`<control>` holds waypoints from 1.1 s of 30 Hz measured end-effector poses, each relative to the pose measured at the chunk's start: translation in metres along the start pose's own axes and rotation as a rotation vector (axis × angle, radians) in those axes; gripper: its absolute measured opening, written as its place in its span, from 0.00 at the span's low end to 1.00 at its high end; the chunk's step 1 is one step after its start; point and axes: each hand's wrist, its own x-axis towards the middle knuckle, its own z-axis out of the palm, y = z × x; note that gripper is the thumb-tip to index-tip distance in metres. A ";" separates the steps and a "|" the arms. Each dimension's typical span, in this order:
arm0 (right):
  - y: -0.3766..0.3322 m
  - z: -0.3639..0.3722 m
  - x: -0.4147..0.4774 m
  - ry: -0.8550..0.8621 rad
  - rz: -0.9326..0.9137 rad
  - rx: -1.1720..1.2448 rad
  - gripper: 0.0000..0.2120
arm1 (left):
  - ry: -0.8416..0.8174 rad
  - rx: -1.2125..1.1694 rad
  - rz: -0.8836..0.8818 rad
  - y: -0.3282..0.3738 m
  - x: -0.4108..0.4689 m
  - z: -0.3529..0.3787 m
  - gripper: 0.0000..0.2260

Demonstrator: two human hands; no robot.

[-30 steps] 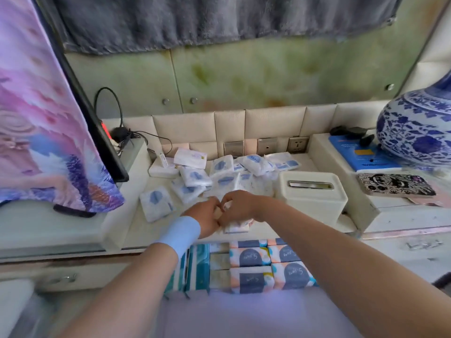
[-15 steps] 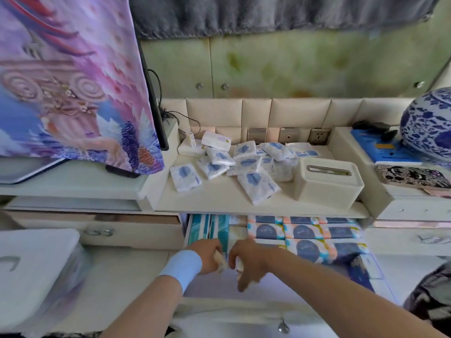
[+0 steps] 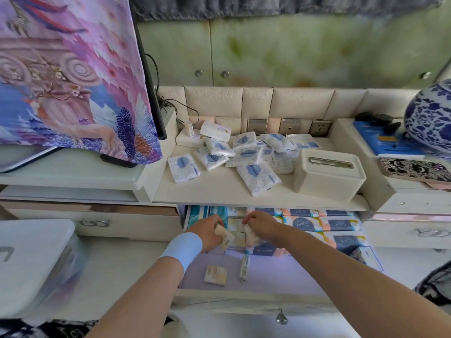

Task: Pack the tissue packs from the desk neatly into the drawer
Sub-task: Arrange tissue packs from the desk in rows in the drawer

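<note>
Far left, draped TV (image 3: pixel 73 81) on the side unit, white bin (image 3: pixel 31 252) near it on the floor side. My left hand (image 3: pixel 210 232), blue wristband (image 3: pixel 181 250) on the wrist, is over the left part of the open drawer (image 3: pixel 292 274), fingers curled round a small beige pack (image 3: pixel 225 236). Behind that hand, teal packs (image 3: pixel 202 213) stand along the drawer's far-left wall. Nearer me on the bare drawer floor lies a flat pack (image 3: pixel 216 275), and just right of it a thin pack (image 3: pixel 244 267) on its edge, the two apart. My right hand (image 3: pixel 261 225) is just beside the left one, fingers bent and pinching a pale pack (image 3: pixel 251 236); it's blurred, print unreadable. Right of both hands, orange-blue packs (image 3: pixel 324 223) fill the drawer's far right in tidy rows. Above, on the desk (image 3: pixel 214 191), a loose pile of white packs (image 3: pixel 244 157) sits in the middle, one off to the left alone, several overlapping. Tissue box (image 3: pixel 329 176) touches the pile's right side. Further right, raised shelf with blue book (image 3: pixel 383 140), patterned phone case (image 3: pixel 412 169), blue-white vase (image 3: pixel 429 118) at the far right edge.
</note>
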 end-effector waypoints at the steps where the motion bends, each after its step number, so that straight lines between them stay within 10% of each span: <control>1: -0.002 0.000 0.002 0.003 0.054 0.089 0.15 | 0.021 -0.021 -0.003 -0.001 0.002 0.000 0.15; 7: -0.009 0.016 0.018 0.218 0.139 0.558 0.12 | 0.061 -0.133 -0.018 -0.007 0.015 0.001 0.16; 13: -0.007 0.031 0.026 0.516 0.036 0.496 0.09 | 0.077 -0.098 -0.020 -0.017 0.028 0.002 0.16; 21: 0.039 0.036 0.044 0.343 -0.519 -0.867 0.12 | 0.069 0.077 0.007 -0.035 0.036 0.005 0.17; 28: 0.038 0.029 0.040 0.060 -0.584 -1.164 0.35 | 0.186 0.230 0.080 -0.037 0.035 0.005 0.08; 33: 0.032 0.049 0.037 0.103 -0.614 -1.284 0.27 | 0.101 0.234 0.118 -0.032 0.036 0.009 0.09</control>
